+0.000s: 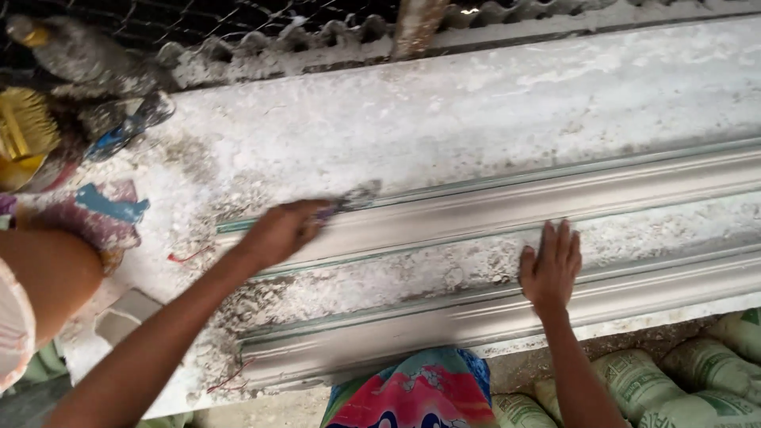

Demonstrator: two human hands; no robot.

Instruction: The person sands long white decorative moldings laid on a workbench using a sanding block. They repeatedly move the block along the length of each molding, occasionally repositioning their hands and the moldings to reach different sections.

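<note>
My left hand (281, 231) is closed around a small plaster-caked brush (353, 198), whose tip rests on the left end of the upper grey moulded strip (555, 198). My right hand (551, 265) lies flat with fingers spread on the crusty band between the upper strip and the lower moulded strip (444, 321). Both long cornice-like strips run left to right across a plaster-covered work table (444, 111).
A dusty bottle (79, 55), a yellow brush-like tool (24, 131) and a blue scrap (111, 204) sit at the table's left end. Filled sacks (697, 372) lie below the front edge. A corrugated sheet (333, 36) and wire mesh back the table.
</note>
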